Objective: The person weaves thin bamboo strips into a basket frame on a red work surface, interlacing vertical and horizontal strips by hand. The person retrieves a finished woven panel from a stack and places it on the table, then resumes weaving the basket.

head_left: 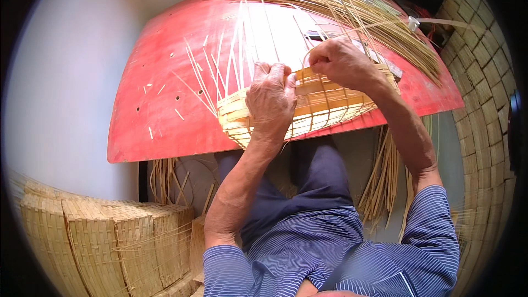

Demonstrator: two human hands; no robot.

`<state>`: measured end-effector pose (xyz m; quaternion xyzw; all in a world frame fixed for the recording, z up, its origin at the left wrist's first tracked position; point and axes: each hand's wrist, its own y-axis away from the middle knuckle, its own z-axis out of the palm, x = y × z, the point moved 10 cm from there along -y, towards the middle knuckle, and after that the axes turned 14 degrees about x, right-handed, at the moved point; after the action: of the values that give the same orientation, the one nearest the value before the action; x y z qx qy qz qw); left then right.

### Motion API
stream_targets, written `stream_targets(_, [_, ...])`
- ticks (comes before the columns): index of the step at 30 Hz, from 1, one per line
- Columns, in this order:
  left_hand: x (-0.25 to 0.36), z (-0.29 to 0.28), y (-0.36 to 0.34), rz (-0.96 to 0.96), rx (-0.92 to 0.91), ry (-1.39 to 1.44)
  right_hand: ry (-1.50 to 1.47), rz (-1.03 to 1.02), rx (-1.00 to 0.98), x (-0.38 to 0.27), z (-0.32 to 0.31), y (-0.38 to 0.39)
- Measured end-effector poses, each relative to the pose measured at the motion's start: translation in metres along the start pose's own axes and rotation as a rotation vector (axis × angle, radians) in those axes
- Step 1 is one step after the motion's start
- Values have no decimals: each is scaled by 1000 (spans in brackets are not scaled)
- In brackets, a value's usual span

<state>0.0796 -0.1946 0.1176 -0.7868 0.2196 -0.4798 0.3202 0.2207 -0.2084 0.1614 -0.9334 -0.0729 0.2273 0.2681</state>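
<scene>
A partly woven bamboo basket [324, 102] rests on its side at the near edge of the red table, with long loose strips standing up from its far rim and left end. My left hand [270, 96] is closed on the basket's upper rim, thumb and fingers pinched together. To its right, my right hand [344, 63] is closed too, its fingers pinching a thin bamboo strip by the same rim. The exact grip of the fingertips is partly hidden.
The red table [148, 77] has small holes and scattered strip scraps. A long bundle of bamboo strips [396, 38] lies along its far right side. Stacked woven baskets [110, 236] stand at lower left and line the right wall. More strips [382, 176] hang below the table.
</scene>
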Motion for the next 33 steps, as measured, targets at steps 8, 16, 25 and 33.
stream_targets(8, [14, 3, 3, 101, -63, -41, -96, 81, -212, 16, 11, 5])
stream_targets(16, [23, 5, 9, 236, -72, -91, -78, 118, -98, 12, -20, 9])
stream_targets(25, [22, -9, 16, 249, -48, 33, -174, 505, -256, 55, -32, 45])
stream_targets(33, [-64, -123, 20, -287, 114, 162, -8, 247, -458, 39, -16, 58])
